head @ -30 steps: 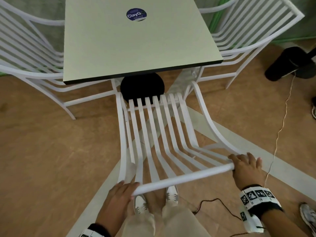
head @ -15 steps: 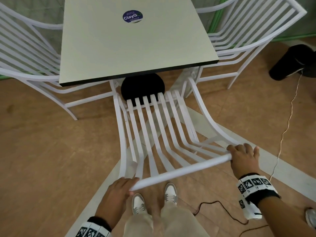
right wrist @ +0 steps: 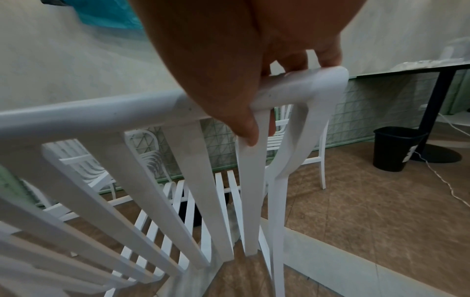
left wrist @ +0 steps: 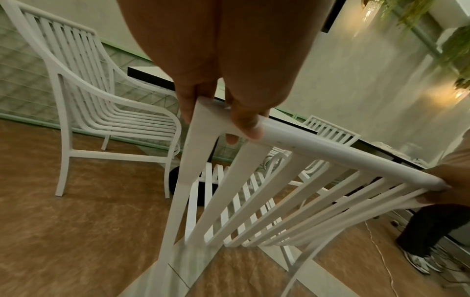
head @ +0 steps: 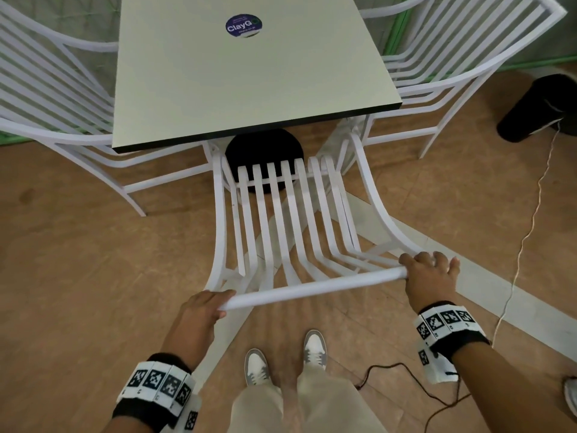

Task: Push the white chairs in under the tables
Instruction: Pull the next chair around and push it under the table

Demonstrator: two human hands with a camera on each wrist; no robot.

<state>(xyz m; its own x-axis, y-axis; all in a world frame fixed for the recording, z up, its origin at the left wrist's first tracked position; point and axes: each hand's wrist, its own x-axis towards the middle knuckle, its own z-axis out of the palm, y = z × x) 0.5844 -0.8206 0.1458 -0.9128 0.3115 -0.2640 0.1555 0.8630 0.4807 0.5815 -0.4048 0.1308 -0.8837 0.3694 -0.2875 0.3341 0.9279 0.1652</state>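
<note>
Table sticker reads "ClayGo".

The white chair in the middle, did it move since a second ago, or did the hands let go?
The white chair slid a little forward, its seat front now closer to the table edge. The left hand and right hand keep their grip on the top rail; nothing was let go. The two side chairs stayed where they were.

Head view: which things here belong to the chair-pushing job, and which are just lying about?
Job:
- middle white chair, top rail held by left hand and right hand
- table
- two side chairs

Lying about:
- black bin
- floor cables
</note>
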